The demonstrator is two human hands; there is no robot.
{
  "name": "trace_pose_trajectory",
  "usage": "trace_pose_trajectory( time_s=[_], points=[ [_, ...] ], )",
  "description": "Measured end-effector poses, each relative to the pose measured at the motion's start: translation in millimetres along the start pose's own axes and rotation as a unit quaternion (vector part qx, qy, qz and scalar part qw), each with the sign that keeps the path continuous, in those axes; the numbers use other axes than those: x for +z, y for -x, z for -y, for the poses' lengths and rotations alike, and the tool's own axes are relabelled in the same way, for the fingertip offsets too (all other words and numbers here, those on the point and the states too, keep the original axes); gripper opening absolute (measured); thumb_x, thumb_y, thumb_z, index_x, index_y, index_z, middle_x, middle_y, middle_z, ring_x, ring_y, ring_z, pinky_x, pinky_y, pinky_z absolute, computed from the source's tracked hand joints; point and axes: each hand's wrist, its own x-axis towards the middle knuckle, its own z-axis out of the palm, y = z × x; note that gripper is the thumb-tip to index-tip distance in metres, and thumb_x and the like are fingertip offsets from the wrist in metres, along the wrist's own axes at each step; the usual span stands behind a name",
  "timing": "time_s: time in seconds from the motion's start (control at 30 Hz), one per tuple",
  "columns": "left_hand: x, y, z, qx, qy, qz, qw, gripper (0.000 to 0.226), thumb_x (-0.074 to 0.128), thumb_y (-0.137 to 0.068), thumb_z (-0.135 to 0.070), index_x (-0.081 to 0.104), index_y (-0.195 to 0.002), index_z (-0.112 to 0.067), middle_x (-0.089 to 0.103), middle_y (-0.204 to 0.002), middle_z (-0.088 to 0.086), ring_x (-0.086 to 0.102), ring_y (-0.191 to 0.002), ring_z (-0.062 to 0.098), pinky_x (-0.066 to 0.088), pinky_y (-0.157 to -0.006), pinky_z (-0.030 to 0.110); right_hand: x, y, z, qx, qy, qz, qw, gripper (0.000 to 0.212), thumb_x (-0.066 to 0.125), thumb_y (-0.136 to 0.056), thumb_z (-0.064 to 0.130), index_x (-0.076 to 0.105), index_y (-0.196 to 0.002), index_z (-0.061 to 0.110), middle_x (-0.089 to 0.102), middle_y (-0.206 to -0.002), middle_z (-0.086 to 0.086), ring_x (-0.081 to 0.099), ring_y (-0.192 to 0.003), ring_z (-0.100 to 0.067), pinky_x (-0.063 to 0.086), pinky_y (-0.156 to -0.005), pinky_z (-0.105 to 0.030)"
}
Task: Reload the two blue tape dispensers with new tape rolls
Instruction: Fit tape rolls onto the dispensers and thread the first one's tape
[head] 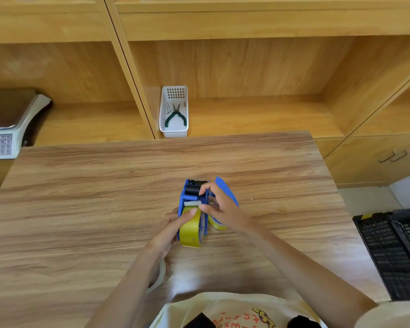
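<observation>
The left hand (169, 227) pinches the yellow tape roll (191, 229) seated in the blue dispenser (191, 204); the right hand (219, 204) closes on the dispenser's frame at three o'clock. Dispenser sits mid-table (81, 197). Roll looks light, stiff, sticky-edged; best held by its rim.
</observation>
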Motion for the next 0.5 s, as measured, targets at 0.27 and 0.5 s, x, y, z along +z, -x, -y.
trace_pose_trajectory(
  time_s=[0.27, 0.5],
  points=[
    [-1.2, 4.9, -1.2, 0.022, -0.01, -0.03, 0.999, 0.081, 0.077, -0.071, -0.061, 0.064, -0.1, 0.013, 0.07, -0.117, 0.008, 0.067, -0.104, 0.023, 0.05, -0.095, 0.043, -3.0, -8.6, -3.0, -0.024, 0.198, -0.022, 0.98, 0.025, 0.05, -0.093, 0.054, 0.055, -0.106, 0.033, 0.022, -0.163, 0.008, 0.055, -0.124, -0.027, 0.053, -0.081, -0.04],
    [10.1, 5.8, 0.5, 0.071, 0.003, -0.046, 0.996, 0.088, 0.077, -0.07, -0.064, 0.061, -0.093, 0.019, 0.066, -0.123, -0.016, 0.063, -0.118, 0.016, 0.043, -0.107, 0.057, -4.7, -20.9, 7.2, 0.04, 0.192, -0.022, 0.98, 0.019, 0.07, -0.089, 0.025, 0.058, -0.079, 0.014, 0.035, -0.158, 0.005, 0.058, -0.123, -0.02, 0.049, -0.094, -0.041]
  ],
)
